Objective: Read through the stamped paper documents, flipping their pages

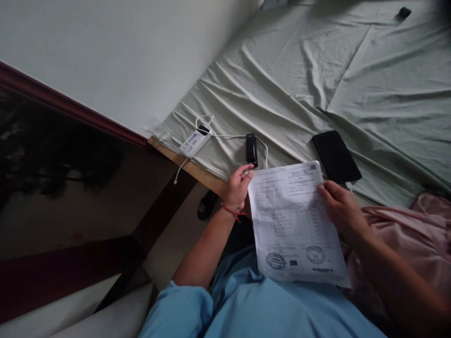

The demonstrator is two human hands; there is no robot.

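Note:
A white printed document [285, 211] with two round stamps near its lower edge hangs between my hands, its foot close to my blue shirt. My left hand [238, 188], a red string round its wrist, pinches the sheet's upper left corner. At the upper right edge, my right hand [340, 204] is closed on the paper with the thumb on top. Just beyond my left fingertips lies a small black device [251, 150]. A black phone [337, 156] rests past my right hand, with a white plug at its near end.
A white labelled power strip or power bank [195, 142] lies at the bed's corner, with a white cable [229, 136] looping from it. Wrinkled pale green sheet [282, 94] covers the bed. Pink cloth [408, 234] is bunched at right. A small black object [404, 12] lies far off.

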